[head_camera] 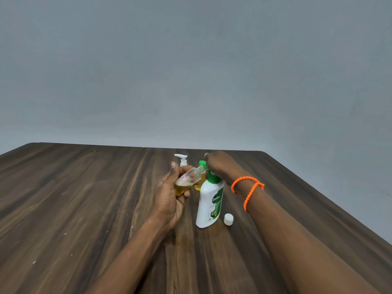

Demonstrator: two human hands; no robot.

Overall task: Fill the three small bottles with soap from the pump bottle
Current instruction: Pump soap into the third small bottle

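Note:
My left hand grips a small clear bottle, tilted with its open neck toward the green pump nozzle; yellow soap fills its lower part. The white pump bottle with a green label and green pump stands upright. My right hand lies over the pump head, pressing on it. Behind stand a small bottle with a white pump top and a yellow-filled bottle with a green cap, mostly hidden.
A small white cap lies on the dark wooden table right of the pump bottle. An orange cord bracelet circles my right wrist. A grey wall rises behind the table's far edge.

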